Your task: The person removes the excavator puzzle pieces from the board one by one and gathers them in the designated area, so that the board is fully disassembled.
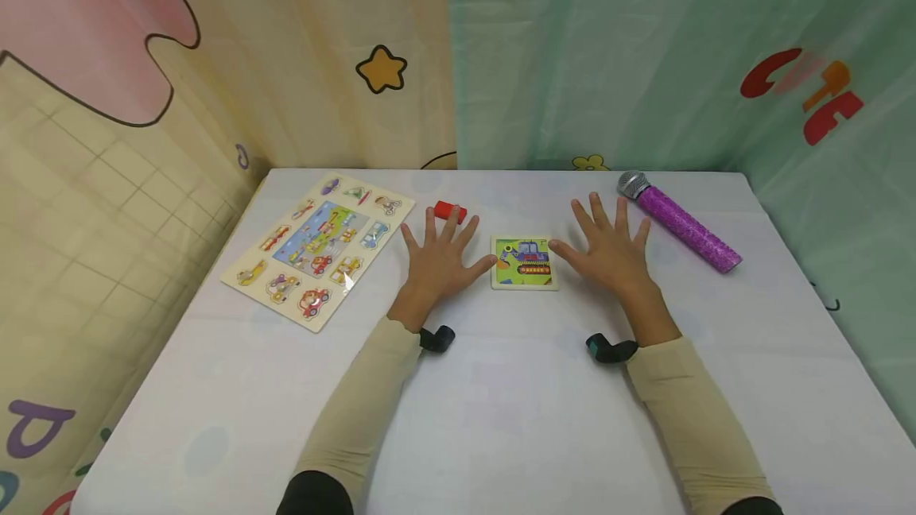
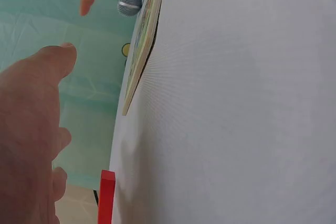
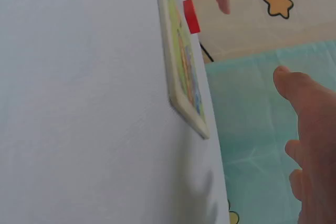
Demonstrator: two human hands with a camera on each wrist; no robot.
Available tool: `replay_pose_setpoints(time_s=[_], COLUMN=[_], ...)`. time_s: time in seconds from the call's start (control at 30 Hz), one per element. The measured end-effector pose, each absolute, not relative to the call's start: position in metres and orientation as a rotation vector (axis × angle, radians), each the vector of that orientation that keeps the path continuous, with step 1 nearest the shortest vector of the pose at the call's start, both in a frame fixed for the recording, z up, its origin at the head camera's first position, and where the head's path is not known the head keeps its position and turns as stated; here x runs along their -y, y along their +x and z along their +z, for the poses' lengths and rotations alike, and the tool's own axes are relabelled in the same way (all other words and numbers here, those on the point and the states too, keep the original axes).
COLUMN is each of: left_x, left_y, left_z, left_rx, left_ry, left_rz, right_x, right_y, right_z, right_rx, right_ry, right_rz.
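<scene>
We see the small square picture board (image 1: 528, 265) lying flat on the white desk (image 1: 511, 420), its digger picture face up, in the gap between the two hands. The left hand (image 1: 436, 267) is spread wide with nothing in it, its thumb pointing at the board's left edge. The right hand (image 1: 614, 257) is likewise spread and holds nothing, its thumb pointing at the right edge. In both wrist views, we see each thumb raised above the desk and apart from the board. A red block (image 1: 450, 212) lies by the left fingertips. We find the larger picture board (image 1: 320, 238) to the left of the left hand, and the purple glitter microphone (image 1: 688, 229) slanting beyond and to the right of the right hand.
</scene>
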State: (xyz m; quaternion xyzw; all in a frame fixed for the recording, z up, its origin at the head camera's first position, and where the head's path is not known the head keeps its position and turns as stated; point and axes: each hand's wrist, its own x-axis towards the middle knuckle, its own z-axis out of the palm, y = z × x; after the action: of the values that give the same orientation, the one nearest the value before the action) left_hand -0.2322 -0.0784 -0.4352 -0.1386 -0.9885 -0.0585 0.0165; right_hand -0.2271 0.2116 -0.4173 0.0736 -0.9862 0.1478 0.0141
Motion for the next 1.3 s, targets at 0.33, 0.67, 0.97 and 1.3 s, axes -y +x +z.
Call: replay_pose_setpoints(time_s=[0.33, 0.67, 0.97, 1.3], left_x=[0.079, 0.074, 0.072, 0.073], left_y=[-0.221, -0.206, -0.205, -0.207], left_z=[-0.433, -0.434, -0.435, -0.438], left_rx=[3.145, 3.184, 3.164, 3.161], left_ry=[-0.728, -1.015, -1.024, -1.025], left_rz=[-0.402, -0.393, -0.285, -0.262], right_x=[-0.173, -0.136, -0.124, -0.119], right_y=[-0.251, -0.279, -0.288, -0.283], right_z=[-0.399, -0.418, -0.422, -0.425], right_rx=[3.135, 3.088, 3.293, 3.261], right_ry=[0.779, 0.987, 0.925, 0.821], right_rz=[0.616, 0.416, 0.56, 0.73])
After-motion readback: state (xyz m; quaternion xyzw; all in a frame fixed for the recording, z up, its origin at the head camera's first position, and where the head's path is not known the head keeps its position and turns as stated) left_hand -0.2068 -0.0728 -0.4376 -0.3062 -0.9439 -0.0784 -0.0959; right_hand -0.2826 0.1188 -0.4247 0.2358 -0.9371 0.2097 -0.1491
